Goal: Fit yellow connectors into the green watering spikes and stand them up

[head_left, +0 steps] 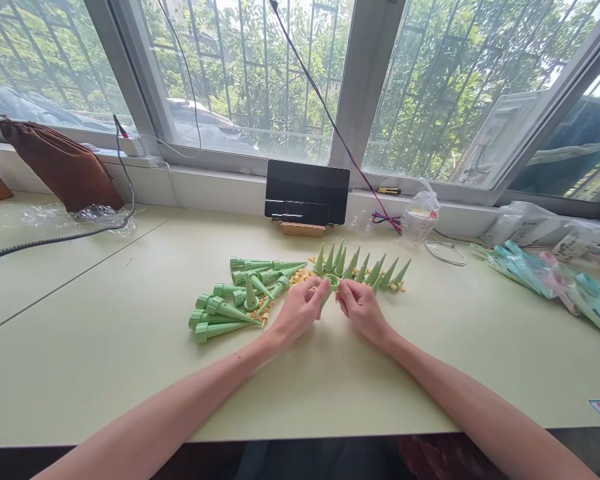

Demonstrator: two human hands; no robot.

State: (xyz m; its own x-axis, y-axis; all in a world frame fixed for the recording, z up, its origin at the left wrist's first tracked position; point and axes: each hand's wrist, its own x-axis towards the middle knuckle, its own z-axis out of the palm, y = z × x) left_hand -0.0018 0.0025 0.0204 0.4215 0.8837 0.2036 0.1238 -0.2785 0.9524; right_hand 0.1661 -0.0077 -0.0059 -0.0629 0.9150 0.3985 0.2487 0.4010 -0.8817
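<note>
Between my hands is a hollow green plastic spike [332, 281], its round opening facing up. My left hand [303, 308] is closed around its body. The thumb and finger of my right hand [361, 308] are pinched at its right rim; whether they also hold a small part is hidden. To the left lies a pile of green capped spikes [225, 308], mostly on their sides. Small yellow-orange plastic pieces [300, 278] are scattered beside them. Behind my hands, several green cones [363, 268] stand point up in rows, with a few yellow pieces at the right end.
A dark tablet [307, 193] leans on a stand [303, 229] by the window. Plastic-wrapped items [545, 273] lie on the right, near a coiled white cable [445, 253] and a bagged cup [421, 217]. At left are a brown pouch [65, 167] and a black cable [55, 244].
</note>
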